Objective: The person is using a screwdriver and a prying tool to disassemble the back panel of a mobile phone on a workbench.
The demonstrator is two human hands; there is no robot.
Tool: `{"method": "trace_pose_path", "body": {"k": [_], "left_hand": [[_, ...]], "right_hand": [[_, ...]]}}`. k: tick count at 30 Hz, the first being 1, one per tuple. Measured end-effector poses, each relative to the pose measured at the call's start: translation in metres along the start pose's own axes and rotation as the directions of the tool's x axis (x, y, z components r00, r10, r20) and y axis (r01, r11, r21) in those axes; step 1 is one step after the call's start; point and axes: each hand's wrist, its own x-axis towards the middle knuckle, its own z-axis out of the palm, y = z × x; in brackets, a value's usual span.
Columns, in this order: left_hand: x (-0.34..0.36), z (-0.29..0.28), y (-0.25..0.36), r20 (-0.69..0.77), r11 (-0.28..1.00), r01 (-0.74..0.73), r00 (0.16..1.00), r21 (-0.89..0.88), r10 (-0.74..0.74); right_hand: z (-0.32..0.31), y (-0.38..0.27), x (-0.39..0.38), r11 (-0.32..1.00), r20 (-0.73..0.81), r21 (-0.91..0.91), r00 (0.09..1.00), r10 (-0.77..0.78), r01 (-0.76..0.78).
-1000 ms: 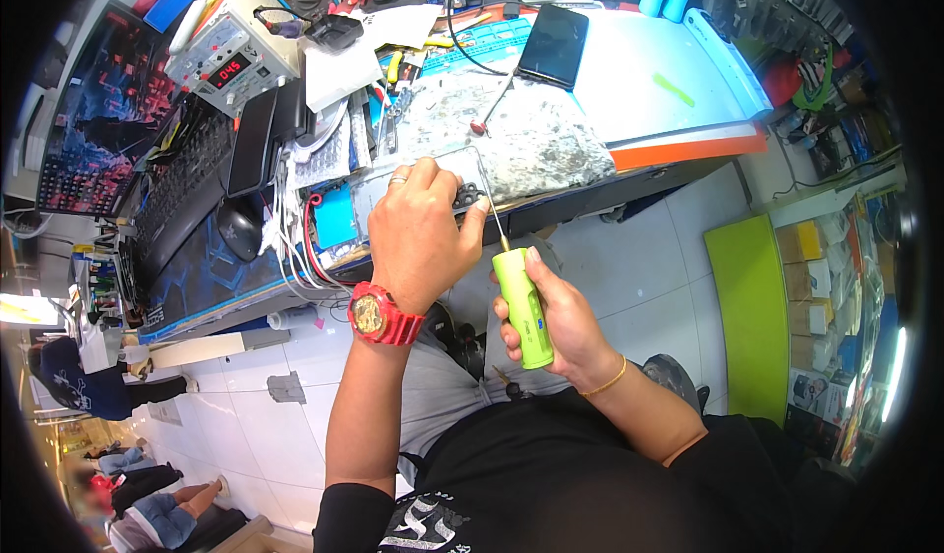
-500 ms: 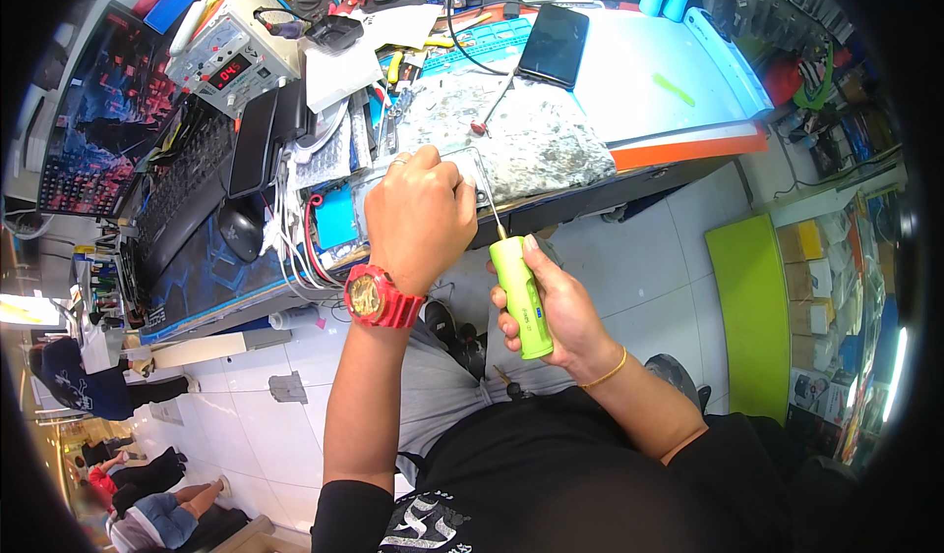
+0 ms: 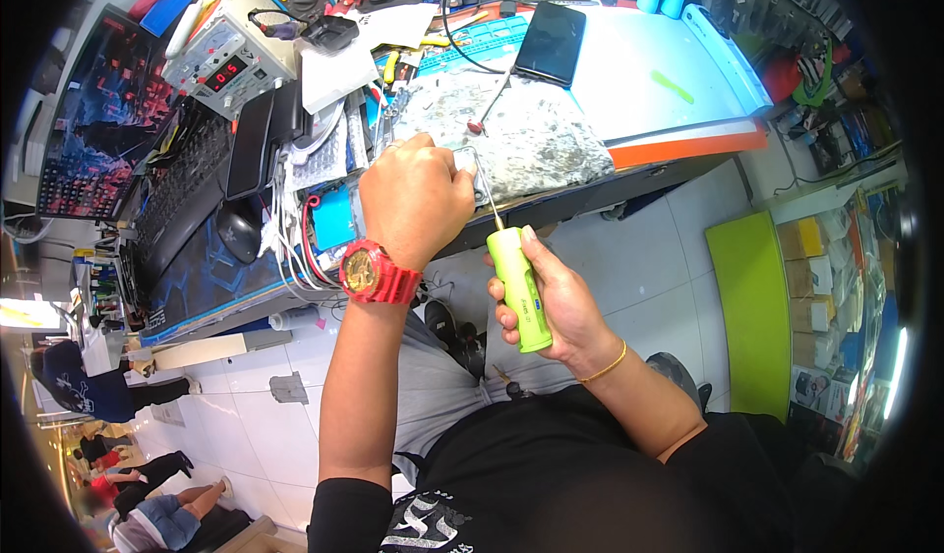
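In my right hand [image 3: 562, 302] is a lime-green handheld tool [image 3: 519, 288], its thick handle wrapped by my fingers and thumb. A thin metal shaft [image 3: 492, 199] runs from its top up and left, ending beside the fingertips of my left hand [image 3: 418, 199]. That left hand is curled, back up, over the bench edge. Next to its thumb shows a small pale piece [image 3: 465, 163]; most of it is hidden, so I cannot tell its kind. A red watch [image 3: 378, 273] is on my left wrist. The speckled stone slab [image 3: 541, 140] lies just beyond both.
A dark phone [image 3: 551, 44] and a red-tipped cable [image 3: 476, 126] lie near the slab. To the left stand a power supply [image 3: 231, 57], keyboard [image 3: 182, 155], mouse [image 3: 238, 231] and bundled white cables [image 3: 285, 229]. A lime-green panel [image 3: 742, 317] stands at right.
Both hands have shifted very slightly up and left, the green tool with them. The power supply's red display reads differently. The grips look the same.
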Motion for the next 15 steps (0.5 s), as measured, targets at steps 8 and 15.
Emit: {"method": "trace_pose_path", "body": {"k": [8, 15], "left_hand": [[-0.0005, -0.0012, 0.0002, 0.004, 1.0, 0.005, 1.0, -0.001, -0.005], [0.0, -0.0004, 0.0012, 0.002, 1.0, 0.011, 1.0, 0.004, -0.011]], "right_hand": [[-0.0078, -0.007, 0.0016, 0.988, 0.147, 0.127, 0.987, 0.065, -0.084], [-0.0018, -0.0073, 0.0001, 0.97, 0.207, 0.213, 0.976, 0.07, -0.115]]}}
